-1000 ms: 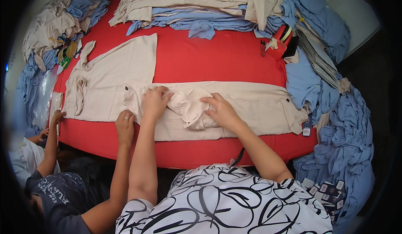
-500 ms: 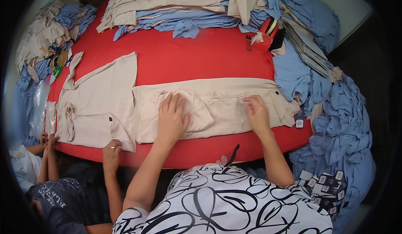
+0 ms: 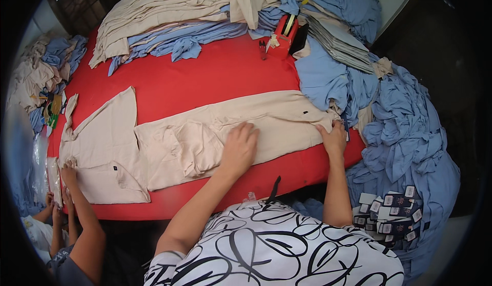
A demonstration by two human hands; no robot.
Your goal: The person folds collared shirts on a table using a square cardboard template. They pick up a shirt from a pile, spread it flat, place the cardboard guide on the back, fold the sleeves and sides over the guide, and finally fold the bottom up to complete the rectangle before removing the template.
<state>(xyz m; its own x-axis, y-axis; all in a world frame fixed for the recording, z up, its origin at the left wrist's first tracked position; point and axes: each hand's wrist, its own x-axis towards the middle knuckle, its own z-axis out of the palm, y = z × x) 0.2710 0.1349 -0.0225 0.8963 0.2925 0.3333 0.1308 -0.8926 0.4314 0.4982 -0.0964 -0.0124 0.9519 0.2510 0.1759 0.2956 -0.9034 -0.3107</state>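
Beige garment (image 3: 215, 132) lies flat across the red tabletop (image 3: 205, 76), near its front edge. Left hand (image 3: 239, 145) presses the garment's middle, fingers together and flat. Right hand (image 3: 334, 137) pins the garment's right end, fingers curled on the hem. Risk: uneven pressure could rumple the bunched fold left of the left hand, or drag the cloth off the edge.

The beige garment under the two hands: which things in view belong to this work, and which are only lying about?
In the work:
- beige garment, spread flat on the red table
- left hand, pressing its middle
- right hand, at its right end

Lying about:
- second beige garment, touched by another person's hand
- blue clothes pile
- beige stack
- tags
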